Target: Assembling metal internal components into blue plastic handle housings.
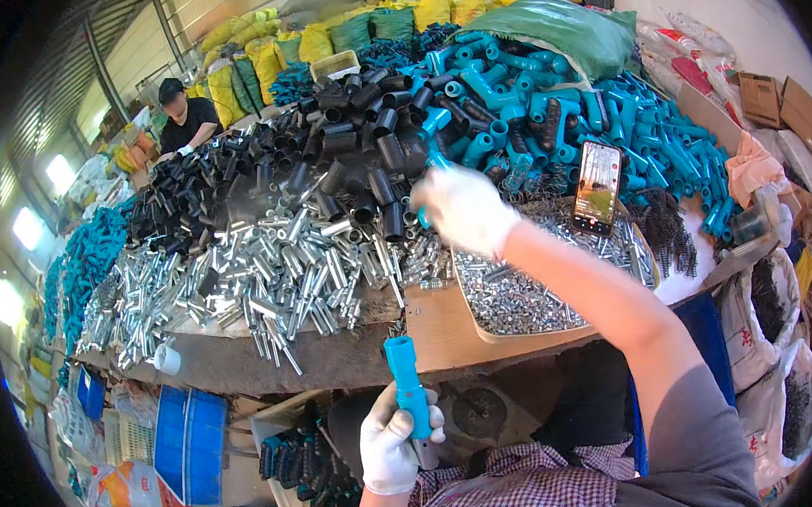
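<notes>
My left hand (389,443), in a white glove, is closed round a teal plastic tool housing (404,370) held upright in front of the table edge. A silvery metal piece (426,454) shows at its lower end. My right hand (463,205), also gloved in white, reaches out over the heap, where black tubes (387,154) meet teal plastic housings (544,70). Motion smears its fingers, so I cannot tell whether they hold anything. Bits of teal show right beside the fingers.
Silvery metal rods (282,270) are heaped at the left. A tray (520,293) of small metal parts lies under my right forearm, with a phone (597,186) at its back. Black springs (662,228) lie to its right. Another person (186,118) works at the far left.
</notes>
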The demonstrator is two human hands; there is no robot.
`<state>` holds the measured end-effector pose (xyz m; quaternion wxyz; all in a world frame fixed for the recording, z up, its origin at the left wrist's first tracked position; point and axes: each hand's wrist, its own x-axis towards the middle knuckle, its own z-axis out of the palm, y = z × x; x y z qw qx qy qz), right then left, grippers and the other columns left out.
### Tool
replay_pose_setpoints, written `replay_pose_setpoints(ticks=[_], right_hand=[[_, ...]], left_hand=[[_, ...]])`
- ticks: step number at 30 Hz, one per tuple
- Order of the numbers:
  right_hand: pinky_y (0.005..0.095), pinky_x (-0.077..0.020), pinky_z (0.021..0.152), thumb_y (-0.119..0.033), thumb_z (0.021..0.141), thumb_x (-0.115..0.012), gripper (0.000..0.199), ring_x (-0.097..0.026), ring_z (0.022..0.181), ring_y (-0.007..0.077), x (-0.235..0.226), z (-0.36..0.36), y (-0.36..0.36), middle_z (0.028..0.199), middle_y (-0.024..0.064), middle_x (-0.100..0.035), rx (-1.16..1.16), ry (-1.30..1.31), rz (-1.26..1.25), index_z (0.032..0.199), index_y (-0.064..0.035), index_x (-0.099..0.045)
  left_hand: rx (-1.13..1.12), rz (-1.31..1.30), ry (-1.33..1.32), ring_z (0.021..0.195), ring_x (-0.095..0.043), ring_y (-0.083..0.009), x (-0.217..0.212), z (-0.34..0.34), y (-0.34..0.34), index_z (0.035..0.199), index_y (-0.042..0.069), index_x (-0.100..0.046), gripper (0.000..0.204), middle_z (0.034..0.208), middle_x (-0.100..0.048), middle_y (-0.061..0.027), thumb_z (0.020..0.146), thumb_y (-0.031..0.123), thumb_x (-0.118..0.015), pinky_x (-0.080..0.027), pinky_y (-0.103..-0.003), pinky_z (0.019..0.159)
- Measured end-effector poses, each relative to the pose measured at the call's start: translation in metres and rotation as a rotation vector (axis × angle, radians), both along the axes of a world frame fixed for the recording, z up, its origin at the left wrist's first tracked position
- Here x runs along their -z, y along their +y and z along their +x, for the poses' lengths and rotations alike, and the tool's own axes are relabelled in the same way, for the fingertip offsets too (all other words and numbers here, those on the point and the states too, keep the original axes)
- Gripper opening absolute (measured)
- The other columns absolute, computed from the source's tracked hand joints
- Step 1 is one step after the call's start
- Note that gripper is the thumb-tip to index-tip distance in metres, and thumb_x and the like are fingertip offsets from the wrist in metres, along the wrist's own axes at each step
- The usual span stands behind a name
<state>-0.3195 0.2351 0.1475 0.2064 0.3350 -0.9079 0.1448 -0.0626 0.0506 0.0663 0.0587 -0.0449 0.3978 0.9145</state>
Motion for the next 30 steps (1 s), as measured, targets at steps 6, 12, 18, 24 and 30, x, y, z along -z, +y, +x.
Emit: replay_pose_setpoints(ticks=[6, 12, 18, 24, 30], right_hand=[[0.0429, -0.0505, 0.088, -0.017, 0.082, -0.064, 0.019, -0.059, 0.106, 0.0344, -0.006, -0.072, -0.018, 0.107, 0.0152, -0.062, 0.279, 0.115, 0.257, 0.097, -0.0144, -0.076], [0.0348, -0.0512, 0.086, -0.020, 0.083, -0.074, 0.022, -0.063, 0.098, 0.0205, -0.021, 0.038, 0.017, 0.099, 0.0114, -0.067, -0.006, -0.545, -0.541, 0.096, -0.0028, -0.067], [0.0350, -0.0486, 0.097, -0.023, 0.080, -0.074, 0.058, -0.064, 0.107, 0.0253, 0.049, 0.165, 0.059, 0.116, 0.0162, -0.065, -0.167, -0.712, -0.958, 0.128, 0.0019, -0.055], [0.0290, -0.0492, 0.088, -0.020, 0.091, -0.066, 0.035, -0.063, 0.096, 0.0138, 0.077, 0.211, 0.059, 0.105, 0.0070, -0.065, -0.079, -0.851, -1.526, 0.120, 0.0000, -0.063], [0.0312, -0.0521, 0.079, -0.021, 0.080, -0.076, 0.037, -0.066, 0.087, 0.0186, 0.065, 0.222, 0.090, 0.096, 0.0109, -0.068, -0.079, -0.589, -1.033, 0.110, -0.0020, -0.068]], left_hand=[[-0.011, -0.062, -0.048, 0.081, -0.065, -0.0242, 0.007, 0.016, -0.006, 0.128, -0.006, -0.049, 0.073, 0.104, -0.063, -0.0161, 0.079, 0.036, -0.084, -0.056, -0.033, 0.061], [-0.038, -0.161, -0.040, 0.080, -0.065, -0.0226, 0.009, 0.015, -0.005, 0.138, -0.009, -0.042, 0.076, 0.106, -0.063, -0.0177, 0.086, 0.033, -0.078, -0.057, -0.033, 0.062], [0.104, -0.275, 0.027, 0.082, -0.066, -0.0214, -0.001, 0.013, 0.017, 0.136, -0.013, -0.045, 0.076, 0.108, -0.064, -0.0186, 0.084, 0.031, -0.078, -0.057, -0.032, 0.065], [0.363, -0.389, -0.021, 0.082, -0.066, -0.0214, 0.001, 0.024, 0.049, 0.136, -0.014, -0.045, 0.077, 0.108, -0.064, -0.0187, 0.083, 0.030, -0.079, -0.057, -0.031, 0.067], [0.242, -0.480, -0.011, 0.074, -0.065, -0.0187, 0.003, 0.026, 0.052, 0.133, -0.014, -0.044, 0.079, 0.102, -0.063, -0.0161, 0.081, 0.033, -0.080, -0.057, -0.028, 0.058]])
